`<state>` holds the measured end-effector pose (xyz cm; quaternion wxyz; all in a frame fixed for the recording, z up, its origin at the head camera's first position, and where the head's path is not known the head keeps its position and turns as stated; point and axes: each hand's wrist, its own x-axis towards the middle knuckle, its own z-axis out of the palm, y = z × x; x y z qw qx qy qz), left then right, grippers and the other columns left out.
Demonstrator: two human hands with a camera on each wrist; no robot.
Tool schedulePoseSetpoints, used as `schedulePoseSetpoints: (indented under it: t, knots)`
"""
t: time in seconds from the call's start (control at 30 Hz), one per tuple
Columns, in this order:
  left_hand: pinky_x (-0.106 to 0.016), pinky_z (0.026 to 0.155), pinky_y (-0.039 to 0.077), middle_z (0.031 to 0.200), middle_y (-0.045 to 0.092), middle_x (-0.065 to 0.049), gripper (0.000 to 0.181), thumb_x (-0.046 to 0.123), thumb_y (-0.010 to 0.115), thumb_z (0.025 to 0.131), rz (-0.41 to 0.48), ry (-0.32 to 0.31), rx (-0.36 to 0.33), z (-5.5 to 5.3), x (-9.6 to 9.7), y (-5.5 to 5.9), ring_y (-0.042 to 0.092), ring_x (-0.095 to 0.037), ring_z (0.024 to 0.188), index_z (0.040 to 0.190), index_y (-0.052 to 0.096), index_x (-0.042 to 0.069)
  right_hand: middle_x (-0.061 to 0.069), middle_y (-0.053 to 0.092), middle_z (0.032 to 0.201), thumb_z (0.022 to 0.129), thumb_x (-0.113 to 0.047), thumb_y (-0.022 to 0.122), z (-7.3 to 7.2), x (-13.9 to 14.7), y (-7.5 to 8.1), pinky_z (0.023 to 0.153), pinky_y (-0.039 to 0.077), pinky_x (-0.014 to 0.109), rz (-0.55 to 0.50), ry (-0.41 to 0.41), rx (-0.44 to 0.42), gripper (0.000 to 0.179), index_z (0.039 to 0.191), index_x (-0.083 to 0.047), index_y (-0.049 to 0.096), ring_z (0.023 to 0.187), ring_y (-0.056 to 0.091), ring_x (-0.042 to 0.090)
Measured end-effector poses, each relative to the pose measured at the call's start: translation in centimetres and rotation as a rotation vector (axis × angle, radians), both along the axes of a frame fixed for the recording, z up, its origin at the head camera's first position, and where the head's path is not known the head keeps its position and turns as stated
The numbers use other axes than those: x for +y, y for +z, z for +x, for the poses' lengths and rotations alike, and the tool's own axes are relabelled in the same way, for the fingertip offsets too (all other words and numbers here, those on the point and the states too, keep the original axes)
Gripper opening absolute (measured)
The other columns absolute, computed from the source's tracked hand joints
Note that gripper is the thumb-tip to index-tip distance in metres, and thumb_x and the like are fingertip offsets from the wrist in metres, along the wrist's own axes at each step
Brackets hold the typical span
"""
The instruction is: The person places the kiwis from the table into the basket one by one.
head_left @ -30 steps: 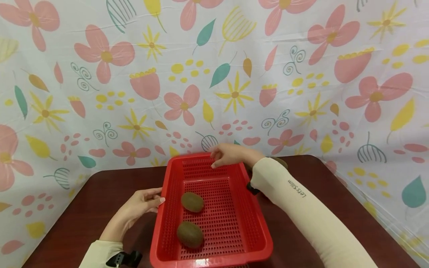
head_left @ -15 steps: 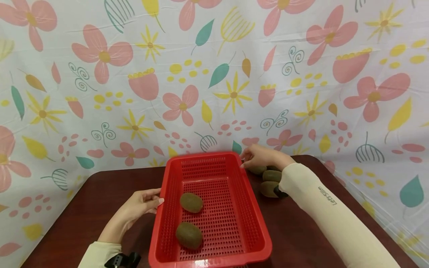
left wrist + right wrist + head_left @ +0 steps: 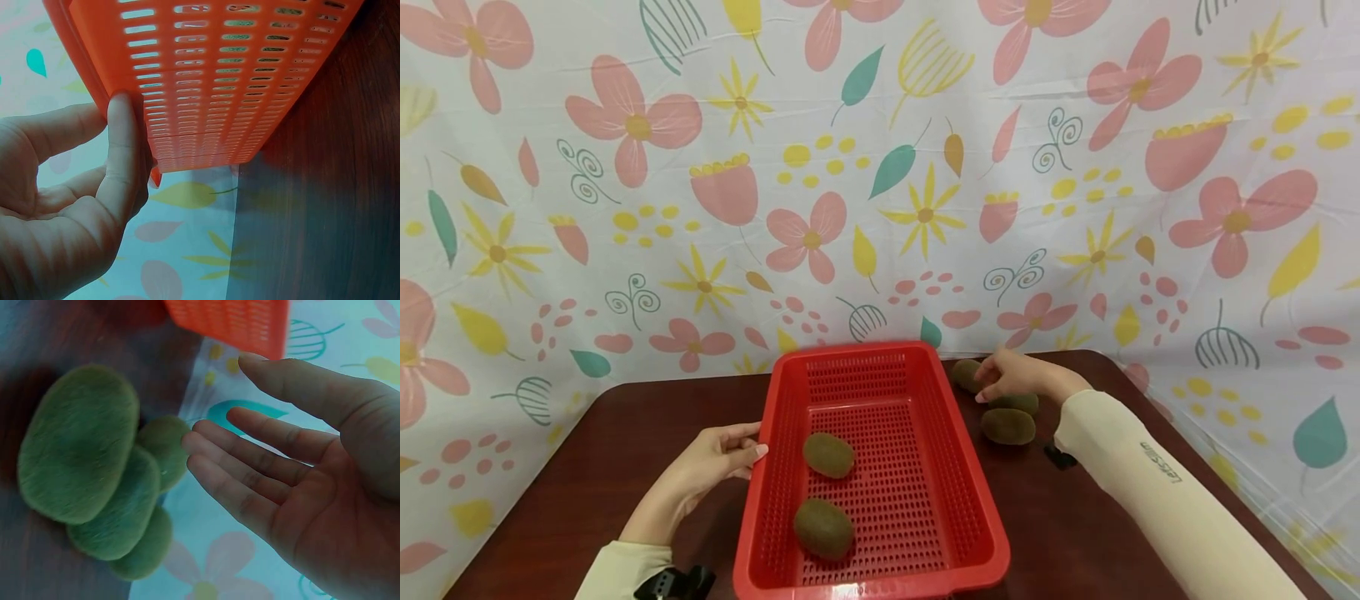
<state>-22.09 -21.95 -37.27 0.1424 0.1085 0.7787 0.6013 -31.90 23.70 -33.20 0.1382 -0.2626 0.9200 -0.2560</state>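
Note:
A red plastic basket with slotted sides holds two brown kiwis, a farther kiwi and a nearer kiwi, both on the left of its floor. My left hand pinches the basket's left rim, with thumb and fingers at the lip in the left wrist view. Beyond the basket's right wall, my right hand hovers over a group of several kiwis on the table, palm bare and fingers extended. The closest of that group is an oval kiwi, overlapping the others in the right wrist view.
The dark wooden table runs back to a white curtain printed with flowers and leaves. The basket's far end stands close to that curtain.
From above the basket's far right corner, my right hand has moved right, over the rim, to the kiwis on the table. The left hand and basket have stayed in place.

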Motion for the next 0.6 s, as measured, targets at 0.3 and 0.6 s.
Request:
schedulePoseSetpoints:
  t: [0.3,0.6]
  knots:
    - [-0.034,0.076,0.056,0.094,0.06,-0.011,0.062,0.015,0.06,0.096,0.005,-0.001,0.004,0.0,-0.1,-0.2,0.065,-0.02,0.083,0.142,0.033,-0.014,0.005,0.068,0.09,0.081,-0.014,0.076,0.4,1.1,-1.2,0.073,0.052,0.03,0.034,-0.027,-0.024,0.039,0.11,0.01,0.064,0.081,0.061,0.013]
    - [-0.034,0.076,0.056,0.094,0.061,-0.012,0.061,0.015,0.061,0.096,0.001,-0.003,0.011,-0.1,-0.1,-0.2,0.065,-0.02,0.084,0.142,0.033,-0.014,0.007,0.065,0.087,0.078,-0.01,0.078,0.7,1.9,-1.7,0.067,0.05,0.029,0.051,-0.041,-0.052,0.038,0.108,0.008,0.065,0.076,0.058,0.012]
